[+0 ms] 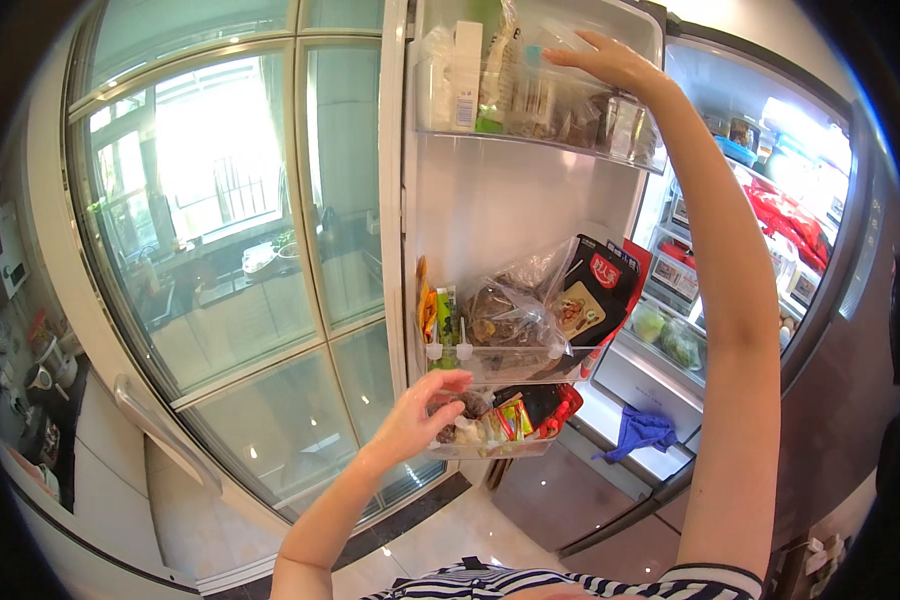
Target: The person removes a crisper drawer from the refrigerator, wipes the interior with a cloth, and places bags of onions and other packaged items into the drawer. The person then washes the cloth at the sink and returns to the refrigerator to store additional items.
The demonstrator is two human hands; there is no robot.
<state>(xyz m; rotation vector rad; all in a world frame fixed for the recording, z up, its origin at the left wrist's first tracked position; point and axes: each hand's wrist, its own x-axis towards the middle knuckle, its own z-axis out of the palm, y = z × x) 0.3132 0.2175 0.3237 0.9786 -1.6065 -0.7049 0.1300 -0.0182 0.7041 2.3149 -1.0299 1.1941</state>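
An open refrigerator door stands before me with three clear bins. My right hand (607, 61) is raised at the top door bin (525, 139), fingers apart above its packets and a white box (466, 75); nothing shows in its grip. My left hand (420, 420), its fingers curved and apart, is beside the lowest bin (495, 450), near small packets (515, 418); it holds nothing that I can see. In the middle bin (525, 367) are a clear plastic bag of dark food (506, 319), a black and red food package (604, 289) and a green packet (448, 315).
At right the lit fridge interior holds a red bag (787, 217), clear drawers (671, 281) and bagged green vegetables (679, 345). A blue cloth (637, 431) hangs at its lower edge. Glass sliding doors (232, 300) stand at left, close to the fridge door.
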